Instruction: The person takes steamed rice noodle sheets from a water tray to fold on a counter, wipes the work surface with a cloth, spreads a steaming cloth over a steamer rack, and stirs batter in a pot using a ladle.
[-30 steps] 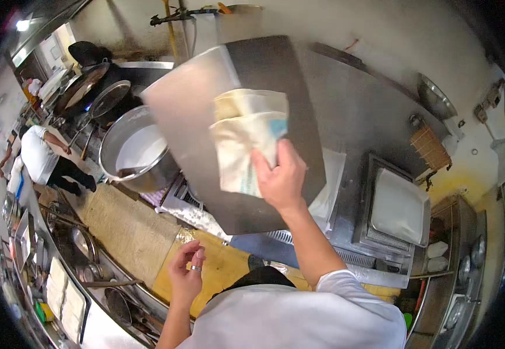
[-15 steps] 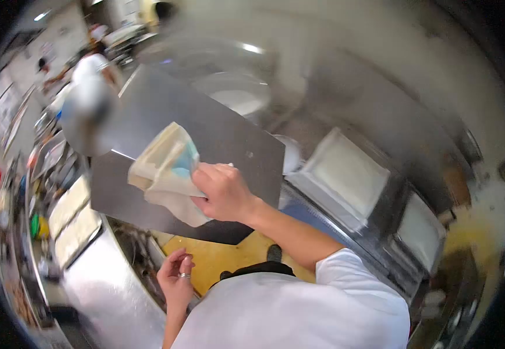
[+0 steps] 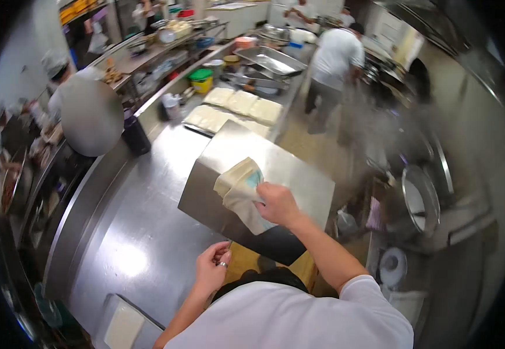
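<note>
2 arms forward | right hand: clenched | left hand: lower, fingers seemingly half-curled

Passage left over the counter — metal sheet bars the right.

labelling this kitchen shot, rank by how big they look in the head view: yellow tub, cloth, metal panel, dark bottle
1. metal panel
2. cloth
3. dark bottle
4. yellow tub
apparent size only, the first two look nearer the camera
</note>
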`<state>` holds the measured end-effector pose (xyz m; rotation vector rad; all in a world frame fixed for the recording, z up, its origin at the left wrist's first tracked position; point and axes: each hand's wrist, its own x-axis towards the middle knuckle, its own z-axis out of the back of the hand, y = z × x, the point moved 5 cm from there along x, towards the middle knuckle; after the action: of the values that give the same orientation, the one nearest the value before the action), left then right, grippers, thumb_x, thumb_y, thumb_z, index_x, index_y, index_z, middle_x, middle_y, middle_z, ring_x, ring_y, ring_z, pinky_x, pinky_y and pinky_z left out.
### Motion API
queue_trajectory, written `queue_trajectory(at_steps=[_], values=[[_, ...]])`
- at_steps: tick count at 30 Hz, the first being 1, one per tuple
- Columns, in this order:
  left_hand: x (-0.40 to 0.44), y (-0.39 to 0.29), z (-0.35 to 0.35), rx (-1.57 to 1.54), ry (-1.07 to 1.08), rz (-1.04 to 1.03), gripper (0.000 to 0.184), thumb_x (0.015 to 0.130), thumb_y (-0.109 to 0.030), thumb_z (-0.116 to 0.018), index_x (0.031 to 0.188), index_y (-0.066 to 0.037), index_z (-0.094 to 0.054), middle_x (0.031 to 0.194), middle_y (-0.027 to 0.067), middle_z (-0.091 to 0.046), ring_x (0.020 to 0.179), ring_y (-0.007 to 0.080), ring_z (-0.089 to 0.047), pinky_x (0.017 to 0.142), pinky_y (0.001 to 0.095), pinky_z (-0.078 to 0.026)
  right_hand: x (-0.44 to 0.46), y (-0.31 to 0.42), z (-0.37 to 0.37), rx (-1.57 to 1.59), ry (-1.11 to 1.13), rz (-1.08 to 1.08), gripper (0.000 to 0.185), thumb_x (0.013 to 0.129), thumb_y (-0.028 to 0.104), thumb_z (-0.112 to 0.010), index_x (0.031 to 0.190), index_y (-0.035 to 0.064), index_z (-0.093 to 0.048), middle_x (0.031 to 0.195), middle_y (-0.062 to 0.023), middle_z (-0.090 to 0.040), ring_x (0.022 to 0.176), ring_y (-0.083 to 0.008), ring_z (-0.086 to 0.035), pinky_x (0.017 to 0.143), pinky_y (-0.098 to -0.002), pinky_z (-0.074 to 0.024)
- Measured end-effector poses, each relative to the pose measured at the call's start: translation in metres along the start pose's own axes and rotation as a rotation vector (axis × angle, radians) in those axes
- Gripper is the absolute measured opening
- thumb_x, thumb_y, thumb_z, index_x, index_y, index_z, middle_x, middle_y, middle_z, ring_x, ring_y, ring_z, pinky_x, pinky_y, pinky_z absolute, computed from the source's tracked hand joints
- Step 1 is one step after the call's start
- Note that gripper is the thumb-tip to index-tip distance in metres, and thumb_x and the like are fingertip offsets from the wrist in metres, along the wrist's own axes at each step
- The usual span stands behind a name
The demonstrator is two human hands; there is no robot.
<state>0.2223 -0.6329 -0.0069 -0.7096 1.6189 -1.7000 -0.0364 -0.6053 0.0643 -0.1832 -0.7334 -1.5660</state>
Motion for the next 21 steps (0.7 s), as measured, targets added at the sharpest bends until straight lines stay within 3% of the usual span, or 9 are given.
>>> queue_trajectory(at_steps=[8, 11, 14, 21], values=[[-0.016, 0.012, 0.034, 0.025, -0.432, 0.128, 0.028, 0.097, -0.004, -0.067, 0.124, 0.0, -0.067, 0.095, 0.0048, -0.069, 0.078, 0.0092, -0.061, 0.071, 0.0257, -0.052, 0.085, -0.037, -0.154, 0.141, 0.234, 0.038, 0.024, 0.082, 0.019, -0.071, 0.097, 0.0058, -0.058, 0.09, -0.0196, -0.068, 0.083, -0.0429, -0.068, 0.073, -0.053, -0.0537], [-0.019, 0.008, 0.037, 0.02, -0.553, 0.145, 0.028, 0.097, -0.005, -0.066, 0.125, 0.001, -0.067, 0.093, 0.0048, -0.069, 0.078, 0.0092, -0.061, 0.071, 0.0256, -0.052, 0.121, -0.043, -0.186, 0.183, 0.325, -0.04, 0.028, 0.082, 0.022, -0.074, 0.095, 0.0021, -0.059, 0.094, -0.0239, -0.069, 0.089, -0.0457, -0.067, 0.079, -0.0544, -0.0528], [-0.02, -0.002, 0.032, 0.035, -0.645, 0.164, 0.028, 0.097, -0.005, -0.066, 0.125, 0.003, -0.066, 0.093, 0.0049, -0.069, 0.079, 0.009, -0.062, 0.072, 0.0252, -0.052, 0.15, -0.059, -0.22, 0.215, 0.364, -0.055, 0.026, 0.081, 0.022, -0.068, 0.098, 0.0025, -0.062, 0.093, -0.0244, -0.07, 0.088, -0.0458, -0.068, 0.08, -0.0556, -0.0535], [-0.016, -0.007, 0.02, 0.033, -0.823, 0.195, 0.027, 0.097, -0.004, -0.065, 0.124, 0.003, -0.066, 0.093, 0.0059, -0.07, 0.08, 0.0097, -0.064, 0.074, 0.0263, -0.053, 0.196, -0.091, -0.267, 0.258, 0.402, -0.125, 0.028, 0.081, 0.022, -0.067, 0.099, 0.0011, -0.063, 0.093, -0.0279, -0.07, 0.09, -0.0468, -0.068, 0.082, -0.056, -0.0531]])
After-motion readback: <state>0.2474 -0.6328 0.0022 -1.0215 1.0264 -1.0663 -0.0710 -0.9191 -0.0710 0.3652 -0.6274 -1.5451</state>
